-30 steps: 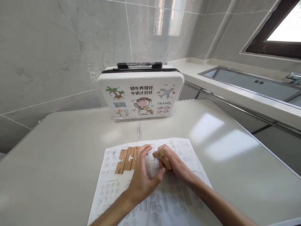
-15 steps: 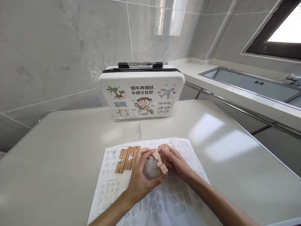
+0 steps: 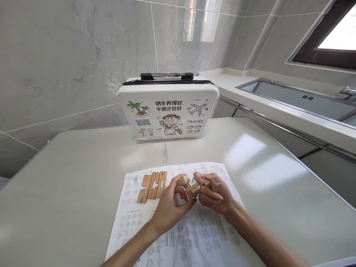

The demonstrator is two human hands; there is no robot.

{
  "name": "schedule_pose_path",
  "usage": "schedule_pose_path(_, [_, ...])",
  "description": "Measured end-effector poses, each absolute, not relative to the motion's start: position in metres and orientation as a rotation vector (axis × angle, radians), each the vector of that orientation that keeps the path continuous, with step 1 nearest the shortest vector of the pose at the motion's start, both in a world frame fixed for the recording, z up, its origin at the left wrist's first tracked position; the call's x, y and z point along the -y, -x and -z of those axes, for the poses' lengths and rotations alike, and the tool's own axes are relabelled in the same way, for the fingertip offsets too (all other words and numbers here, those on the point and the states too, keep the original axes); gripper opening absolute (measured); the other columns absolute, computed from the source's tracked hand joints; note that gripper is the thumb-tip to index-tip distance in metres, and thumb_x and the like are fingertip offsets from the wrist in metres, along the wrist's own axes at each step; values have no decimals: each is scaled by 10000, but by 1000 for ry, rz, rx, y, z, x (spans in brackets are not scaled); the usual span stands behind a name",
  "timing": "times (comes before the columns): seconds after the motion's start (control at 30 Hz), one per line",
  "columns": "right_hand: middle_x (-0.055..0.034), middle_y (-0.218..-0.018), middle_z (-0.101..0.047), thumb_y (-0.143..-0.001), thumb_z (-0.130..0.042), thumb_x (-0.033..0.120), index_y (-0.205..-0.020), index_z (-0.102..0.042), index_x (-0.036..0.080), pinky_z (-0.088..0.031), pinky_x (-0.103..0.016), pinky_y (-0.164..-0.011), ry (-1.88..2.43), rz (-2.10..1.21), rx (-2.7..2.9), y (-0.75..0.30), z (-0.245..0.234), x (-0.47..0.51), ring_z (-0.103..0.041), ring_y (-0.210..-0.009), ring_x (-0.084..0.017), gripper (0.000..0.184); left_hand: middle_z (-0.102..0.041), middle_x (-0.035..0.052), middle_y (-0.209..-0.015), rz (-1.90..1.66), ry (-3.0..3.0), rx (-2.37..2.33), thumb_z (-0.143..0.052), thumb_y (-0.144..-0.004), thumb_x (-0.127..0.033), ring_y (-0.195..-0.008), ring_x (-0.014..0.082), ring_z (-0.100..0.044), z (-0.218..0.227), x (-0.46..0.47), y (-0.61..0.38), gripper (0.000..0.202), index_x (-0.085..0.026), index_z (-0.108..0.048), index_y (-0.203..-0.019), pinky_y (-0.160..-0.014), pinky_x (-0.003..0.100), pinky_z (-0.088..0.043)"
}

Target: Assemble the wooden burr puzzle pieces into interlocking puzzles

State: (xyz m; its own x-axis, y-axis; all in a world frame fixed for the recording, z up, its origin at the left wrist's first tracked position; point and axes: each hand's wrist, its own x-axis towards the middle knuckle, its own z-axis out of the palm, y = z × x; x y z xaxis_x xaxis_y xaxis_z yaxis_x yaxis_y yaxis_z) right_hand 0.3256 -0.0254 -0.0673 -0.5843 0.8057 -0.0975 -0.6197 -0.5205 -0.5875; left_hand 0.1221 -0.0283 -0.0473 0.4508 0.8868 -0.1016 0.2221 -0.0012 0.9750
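Between finger and thumb, my left hand (image 3: 169, 204) grips a notched wooden puzzle block (image 3: 190, 188) near the middle of the sheet. My right hand (image 3: 215, 196) is closed around a second notched wooden block (image 3: 213, 183), which has a "2" marked on its end. The two blocks are close together; whether they touch is hard to tell. To the left lie flat wooden puzzle pieces with cut-outs: one marked 3 (image 3: 142, 190), one marked 1 (image 3: 153, 186) and one marked 2 (image 3: 161, 184). All three rest on a printed paper sheet (image 3: 130, 230).
A white plastic-wrapped suitcase (image 3: 169, 111) with cartoon prints stands upright at the back of the white table (image 3: 75, 178), against the tiled wall. A counter with a sink (image 3: 294, 96) runs along the right. The dark window frame (image 3: 319, 55) is at upper right.
My right hand has shifted slightly right and turned, bringing its block's "2" end into view. The block in my left hand has been tilted. The flat pieces stay in place.
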Motion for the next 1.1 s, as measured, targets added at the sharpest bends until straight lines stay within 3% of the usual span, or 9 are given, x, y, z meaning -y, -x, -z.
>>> schedule_pose_path(0.1, [145, -329, -359, -933, -597, 549, -941, -509, 266, -211, -197, -336, 505, -2247, 797, -324, 60, 27, -110, -281, -77, 296, -644, -1, -912, -687, -1479, -984, -801, -876, -387, -875, 195, -638, 44, 28, -122, 649, -268, -488, -1432, -849, 354, -522])
schedule_pose_path(0.3, [156, -402, -395, -1034, -542, 572, -1112, -495, 280, -146, -180, -335, 674, -2181, 1020, -331, 42, 28, -129, -302, -71, 306, -611, -22, -874, -720, -1420, -930, -801, -881, -359, -852, 176, -601, 48, 26, -119, 654, -285, -471, -1440, -837, 326, -504])
schedule_pose_path(0.4, [146, -437, -359, -1039, -537, 598, -1094, -507, 277, -148, -192, -372, 835, -2029, 1070, -330, 39, 29, -173, -355, -78, 327, -598, -36, -834, -724, -1399, -941, -799, -889, -376, -827, 172, -601, 50, 25, -118, 680, -289, -447, -1463, -840, 324, -499])
schedule_pose_path(0.6, [37, -720, -515, -981, -591, 683, -901, -551, 233, -268, -224, -467, 1218, -1701, 1155, -324, 45, 29, -394, -544, -103, 459, -578, -29, -815, -707, -1378, -965, -803, -892, -377, -839, 183, -600, 52, 26, -117, 730, -268, -414, -1499, -849, 331, -491])
schedule_pose_path(0.7, [34, -706, -517, -971, -602, 695, -883, -548, 227, -267, -236, -489, 1194, -1682, 1115, -323, 50, 29, -391, -546, -106, 479, -584, -29, -809, -702, -1380, -967, -814, -886, -375, -833, 181, -601, 52, 27, -117, 730, -272, -424, -1494, -838, 327, -498])
schedule_pose_path(0.93, [47, -709, -543, -951, -619, 714, -1060, -544, 246, -256, -222, -494, 1072, -1690, 1050, -320, 51, 29, -403, -536, -102, 487, -691, 45, -978, -717, -1392, -895, -855, -848, -359, -914, 207, -652, 46, 26, -118, 692, -255, -492, -1428, -838, 333, -527])
schedule_pose_path(1.1, [101, -539, -494, -920, -653, 724, -955, -477, 244, -229, -210, -439, 1116, -1578, 1144, -318, 51, 28, -333, -422, -82, 512, -715, 56, -1006, -701, -1350, -937, -841, -864, -364, -944, 222, -681, 45, 26, -118, 716, -247, -452, -1454, -881, 367, -542])
